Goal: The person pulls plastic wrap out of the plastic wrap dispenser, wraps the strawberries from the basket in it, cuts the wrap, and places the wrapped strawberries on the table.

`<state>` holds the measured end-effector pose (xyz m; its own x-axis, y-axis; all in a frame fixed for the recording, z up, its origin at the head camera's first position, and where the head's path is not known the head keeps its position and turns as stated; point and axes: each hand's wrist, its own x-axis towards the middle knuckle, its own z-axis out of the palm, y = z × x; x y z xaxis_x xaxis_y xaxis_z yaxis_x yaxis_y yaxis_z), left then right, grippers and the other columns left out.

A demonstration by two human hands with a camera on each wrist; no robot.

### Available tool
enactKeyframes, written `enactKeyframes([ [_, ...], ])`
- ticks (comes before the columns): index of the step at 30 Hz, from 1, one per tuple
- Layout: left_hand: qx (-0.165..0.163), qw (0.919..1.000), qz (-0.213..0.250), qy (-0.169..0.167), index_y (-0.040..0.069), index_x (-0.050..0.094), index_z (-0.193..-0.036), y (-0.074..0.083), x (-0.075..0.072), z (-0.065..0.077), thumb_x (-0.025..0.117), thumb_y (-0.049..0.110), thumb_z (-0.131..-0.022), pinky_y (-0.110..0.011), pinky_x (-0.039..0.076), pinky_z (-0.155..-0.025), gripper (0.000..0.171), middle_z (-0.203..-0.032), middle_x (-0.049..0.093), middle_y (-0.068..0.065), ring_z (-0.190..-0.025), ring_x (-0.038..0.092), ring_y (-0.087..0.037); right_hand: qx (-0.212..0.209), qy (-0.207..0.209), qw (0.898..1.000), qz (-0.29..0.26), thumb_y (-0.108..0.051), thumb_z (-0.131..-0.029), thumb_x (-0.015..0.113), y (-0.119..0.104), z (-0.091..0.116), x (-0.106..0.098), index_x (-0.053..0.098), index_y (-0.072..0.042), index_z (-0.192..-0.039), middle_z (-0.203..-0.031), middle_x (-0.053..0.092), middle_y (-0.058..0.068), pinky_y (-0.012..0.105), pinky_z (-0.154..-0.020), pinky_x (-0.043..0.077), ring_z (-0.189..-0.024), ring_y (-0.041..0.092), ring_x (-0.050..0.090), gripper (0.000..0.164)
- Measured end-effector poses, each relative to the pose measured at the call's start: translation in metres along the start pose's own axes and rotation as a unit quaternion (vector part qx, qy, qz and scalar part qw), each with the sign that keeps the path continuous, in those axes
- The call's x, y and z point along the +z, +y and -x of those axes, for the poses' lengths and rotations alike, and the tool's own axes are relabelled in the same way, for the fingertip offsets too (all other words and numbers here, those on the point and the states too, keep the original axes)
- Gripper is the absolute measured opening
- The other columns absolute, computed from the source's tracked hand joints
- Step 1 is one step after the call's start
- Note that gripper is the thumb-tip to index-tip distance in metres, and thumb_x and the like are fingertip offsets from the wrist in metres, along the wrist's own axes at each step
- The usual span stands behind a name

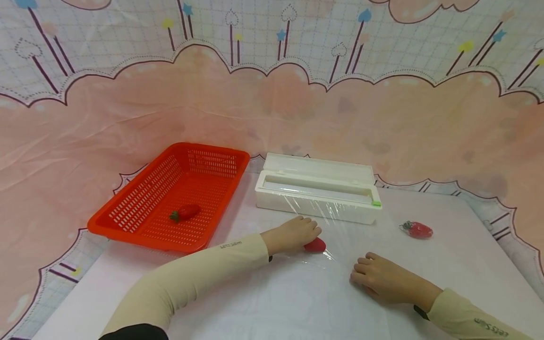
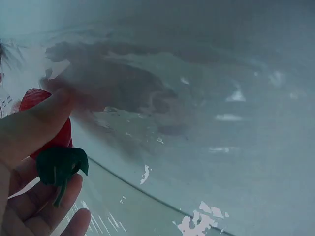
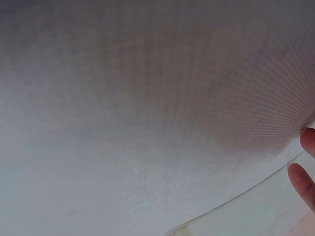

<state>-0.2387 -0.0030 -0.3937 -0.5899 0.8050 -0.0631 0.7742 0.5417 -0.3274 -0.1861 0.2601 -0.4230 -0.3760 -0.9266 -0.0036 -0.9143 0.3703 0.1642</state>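
Between the thumb and fingers of my left hand [image 1: 293, 234] is a red strawberry [image 1: 315, 245]; its green leafy cap [image 2: 61, 164] shows in the left wrist view. The hand is low over clear plastic film [image 1: 335, 231], which stretches from a white cling film dispenser [image 1: 314, 206] with its lid raised. To the right, my right hand [image 1: 380, 278] rests low at the table with loosely bent fingers. In the right wrist view two of its fingertips [image 3: 300, 179] show at the edge, apart, beside a bit of film.
An orange-red plastic basket [image 1: 208, 239] stands at the left with a red fruit with a green top [image 1: 187, 212] inside. A film-wrapped strawberry [image 1: 418, 230] lies on the white table [image 1: 450, 250] at the right. A patterned cloth [image 1: 272, 108] hangs behind.
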Motion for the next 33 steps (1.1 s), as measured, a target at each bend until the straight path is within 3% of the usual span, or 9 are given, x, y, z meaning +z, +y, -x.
enactKeyframes([
  [5, -0.007, 0.9994, 0.029, -0.018, 0.014, 0.055, -0.110, -0.001, 0.003, 0.000, 0.068, 0.027, -0.084, -0.024, 0.046, -0.085, 0.031, -0.099, 0.061, 0.003, -0.095, 0.058, -0.012, 0.000, 0.000, 1.000, -0.001, -0.024, -0.086, 0.067, 0.000, 0.000, 0.000, 0.060, -0.024, -0.099, -0.091, 0.065, -0.008, 0.040, -0.081, 0.053, -0.088, 0.011, 0.060, 0.014],
  [12, -0.006, 0.9991, 0.029, -0.029, 0.015, 0.057, -0.112, -0.002, 0.006, 0.000, 0.071, 0.029, -0.082, -0.023, 0.046, -0.084, 0.037, -0.102, 0.062, 0.004, -0.097, 0.058, -0.012, -0.002, 0.004, 1.000, 0.003, -0.027, -0.089, 0.064, 0.000, 0.001, -0.002, 0.060, -0.023, -0.099, -0.090, 0.063, -0.009, 0.040, -0.080, 0.053, -0.086, 0.011, 0.059, 0.011],
  [19, -0.004, 0.9988, 0.049, 0.009, 0.015, 0.057, -0.110, -0.006, 0.008, 0.007, 0.069, 0.028, -0.082, -0.025, 0.047, -0.083, 0.033, -0.099, 0.061, 0.003, -0.094, 0.059, -0.013, -0.001, 0.006, 1.000, 0.001, -0.026, -0.088, 0.065, 0.000, 0.001, -0.003, 0.060, -0.023, -0.099, -0.089, 0.063, -0.009, 0.039, -0.080, 0.053, -0.085, 0.010, 0.059, 0.013],
  [24, -0.027, 0.9980, 0.053, 0.020, 0.016, 0.055, -0.116, -0.011, 0.010, 0.022, 0.069, 0.028, -0.083, -0.026, 0.047, -0.088, 0.038, -0.104, 0.061, 0.002, -0.098, 0.058, -0.013, 0.003, 0.002, 1.000, -0.008, -0.027, -0.087, 0.065, -0.001, 0.001, -0.002, 0.060, -0.024, -0.100, -0.091, 0.064, -0.009, 0.040, -0.081, 0.053, -0.087, 0.011, 0.059, 0.013],
  [33, -0.078, 0.9964, -0.034, -0.004, 0.016, 0.053, -0.116, -0.015, 0.013, 0.068, 0.072, 0.037, -0.079, -0.029, 0.044, -0.088, 0.046, -0.108, 0.060, 0.000, -0.099, 0.055, -0.017, -0.014, 0.026, 1.000, 0.009, -0.021, -0.081, 0.071, 0.000, 0.000, 0.001, 0.060, -0.023, -0.096, -0.087, 0.063, -0.009, 0.038, -0.079, 0.053, -0.084, 0.010, 0.059, 0.019],
])
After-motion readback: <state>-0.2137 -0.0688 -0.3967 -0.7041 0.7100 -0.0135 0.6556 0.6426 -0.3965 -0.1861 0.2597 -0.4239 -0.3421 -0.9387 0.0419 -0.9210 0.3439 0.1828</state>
